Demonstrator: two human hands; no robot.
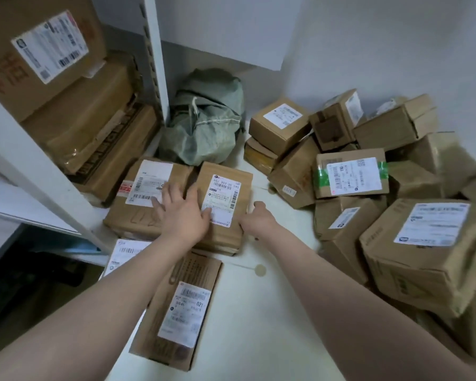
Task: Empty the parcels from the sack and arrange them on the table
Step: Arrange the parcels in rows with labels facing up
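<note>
A green woven sack (204, 119) sits crumpled at the back of the white table (259, 312), against the wall. In front of it lie two flat brown parcels side by side: one (140, 193) on the left and one (228, 188) with a white label on the right. My left hand (184, 213) lies flat with spread fingers across the seam between them. My right hand (259, 218) presses against the right parcel's right edge, fingers curled. A third long parcel (182, 306) lies nearer, partly under my left forearm.
A heap of several brown cardboard boxes (382, 202) fills the right side of the table. Larger boxes (74, 105) are stacked on a white shelf unit at the left, behind a white upright post (154, 50). Another labelled parcel (124, 257) peeks out at the table's left edge.
</note>
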